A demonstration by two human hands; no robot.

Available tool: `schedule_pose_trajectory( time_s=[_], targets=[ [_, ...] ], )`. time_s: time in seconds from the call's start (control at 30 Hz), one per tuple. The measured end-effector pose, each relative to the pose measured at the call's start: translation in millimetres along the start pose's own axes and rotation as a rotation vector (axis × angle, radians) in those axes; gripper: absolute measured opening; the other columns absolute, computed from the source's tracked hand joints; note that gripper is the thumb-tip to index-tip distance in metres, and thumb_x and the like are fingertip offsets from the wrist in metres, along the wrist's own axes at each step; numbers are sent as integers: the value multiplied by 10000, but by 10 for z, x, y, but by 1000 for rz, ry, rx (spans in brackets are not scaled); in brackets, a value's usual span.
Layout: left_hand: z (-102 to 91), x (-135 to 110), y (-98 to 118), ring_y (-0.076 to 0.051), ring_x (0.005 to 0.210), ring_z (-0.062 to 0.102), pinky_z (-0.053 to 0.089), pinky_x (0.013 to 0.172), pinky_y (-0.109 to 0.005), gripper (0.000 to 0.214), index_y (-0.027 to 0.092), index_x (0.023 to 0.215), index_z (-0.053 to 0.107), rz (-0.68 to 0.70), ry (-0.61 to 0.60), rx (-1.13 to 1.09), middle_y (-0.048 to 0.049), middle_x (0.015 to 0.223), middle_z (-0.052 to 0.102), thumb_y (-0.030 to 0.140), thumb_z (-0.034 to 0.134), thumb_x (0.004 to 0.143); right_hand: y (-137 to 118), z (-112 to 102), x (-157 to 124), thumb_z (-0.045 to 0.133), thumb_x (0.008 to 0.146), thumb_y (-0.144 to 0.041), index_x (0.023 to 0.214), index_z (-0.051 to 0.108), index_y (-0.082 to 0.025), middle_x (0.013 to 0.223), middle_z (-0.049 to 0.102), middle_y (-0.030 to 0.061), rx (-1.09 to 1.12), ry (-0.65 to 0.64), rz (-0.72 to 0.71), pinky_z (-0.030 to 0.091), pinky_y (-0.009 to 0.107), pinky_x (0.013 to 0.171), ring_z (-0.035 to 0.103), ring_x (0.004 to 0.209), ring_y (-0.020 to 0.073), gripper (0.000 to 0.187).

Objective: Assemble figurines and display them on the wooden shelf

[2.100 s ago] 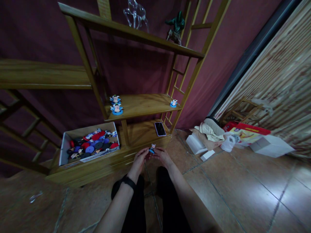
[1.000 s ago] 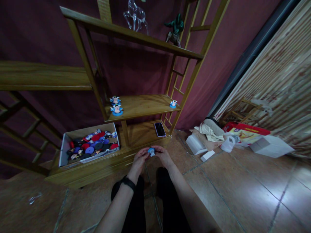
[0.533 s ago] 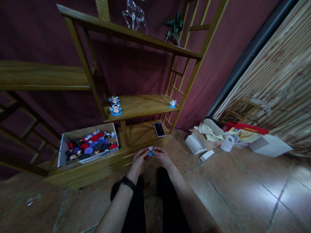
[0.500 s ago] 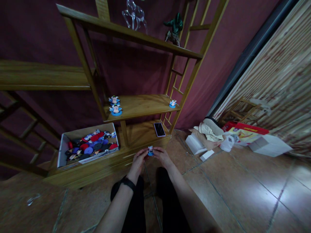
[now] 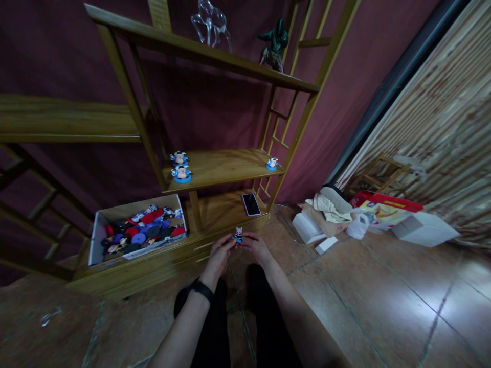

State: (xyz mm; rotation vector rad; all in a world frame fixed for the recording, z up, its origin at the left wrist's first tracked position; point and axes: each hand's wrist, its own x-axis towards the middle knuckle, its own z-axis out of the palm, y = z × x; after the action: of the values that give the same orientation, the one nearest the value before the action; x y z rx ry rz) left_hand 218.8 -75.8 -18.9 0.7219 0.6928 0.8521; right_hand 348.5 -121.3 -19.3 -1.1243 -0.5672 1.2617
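Note:
Between my two hands, in front of the low wooden cabinet, is a small figurine on a blue base. My left hand grips it from the left side, fingers closed at the base. From the right, my right hand pinches the same figurine. On the shelf stand similar pig-like figurines with blue bases: a front one and a back one at the left end, and a single one at the right end.
An open cardboard box of red, blue and black figurines sits at the left. A phone lies on the lower ledge. Above stand a clear horse figure and a green statue. White boxes and bags lie on the right floor.
The figurine in my hands has been raised slightly and turned, so its dark front shows more. Both hands stay in nearly the same place; the shelf figurines have not moved.

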Motion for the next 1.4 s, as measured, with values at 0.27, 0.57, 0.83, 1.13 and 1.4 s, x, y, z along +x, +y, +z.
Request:
schedule_pose_trajectory(
  time_s=[0.27,0.57,0.83,1.13,1.4],
  targets=[
    [-11,24,-24,-141,725,608,439,700,-262,456,134,974,648,26,2,23,-79,867,676,226,766,543,-11,6,-2,741,564,-339,818,647,-151,818,679,60,1,3,1,476,329,733,623,721,166,330],
    [1,60,-68,-143,716,605,436,690,-265,426,143,915,639,39,31,43,-55,827,671,235,777,523,-12,-14,12,759,525,-347,809,639,-159,797,684,56,31,47,29,484,329,709,623,669,156,361],
    [3,60,-74,-152,748,609,441,721,-277,440,153,930,638,52,23,53,-52,840,669,236,776,520,-24,-7,2,741,548,-324,805,639,-169,774,678,32,15,52,21,480,314,703,608,642,135,318],
    [-8,56,-73,-158,760,609,437,725,-279,450,152,951,649,70,0,86,-70,866,671,229,771,525,-39,-6,-9,733,555,-283,809,647,-170,831,677,36,-23,45,18,472,308,721,613,705,149,291],
    [-26,67,-108,-143,785,591,422,733,-258,386,148,923,643,119,-30,120,-63,881,661,211,750,558,-22,-7,-9,731,551,-286,813,644,-177,856,670,34,-52,37,-6,465,299,717,608,780,169,297]
  ],
)
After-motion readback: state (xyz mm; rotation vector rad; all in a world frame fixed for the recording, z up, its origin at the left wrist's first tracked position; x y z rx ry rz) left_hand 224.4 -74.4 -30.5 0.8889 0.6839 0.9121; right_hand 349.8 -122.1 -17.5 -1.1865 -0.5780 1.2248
